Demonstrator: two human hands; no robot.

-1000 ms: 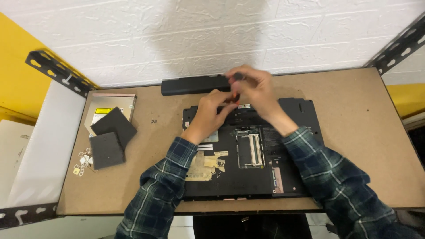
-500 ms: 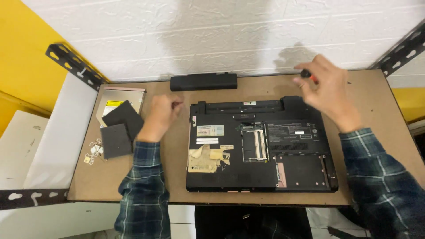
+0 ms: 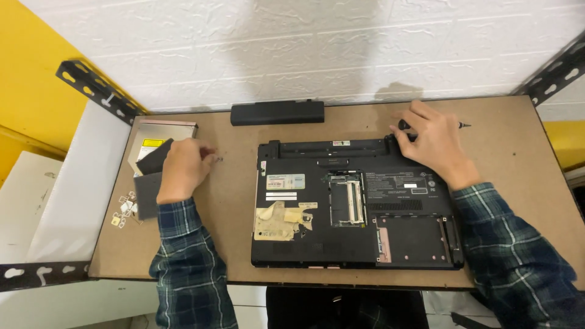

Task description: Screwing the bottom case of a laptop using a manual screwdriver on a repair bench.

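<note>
A black laptop (image 3: 317, 244) lies upside down on the brown table (image 3: 512, 183), with several bottom bays uncovered. My right hand (image 3: 434, 145) rests at the laptop's far right corner, closed around a black-handled screwdriver (image 3: 464, 125) whose tip points right. My left hand (image 3: 181, 169) lies on the table left of the laptop, fingers curled. A tiny screw (image 3: 219, 159) lies just off its fingertips. The hand partly covers two black cover panels (image 3: 146, 198).
A long black battery (image 3: 277, 113) lies at the table's far edge. A silver optical drive (image 3: 163, 130) sits at far left, with small loose screws and parts (image 3: 124, 210) near the left edge. Metal shelf brackets (image 3: 97, 91) flank the table, with a white wall behind.
Both hands have left the laptop's far edge. My left hand moved left to the table near the cover panels. My right hand swung right with the screwdriver, then came down to the laptop's corner.
</note>
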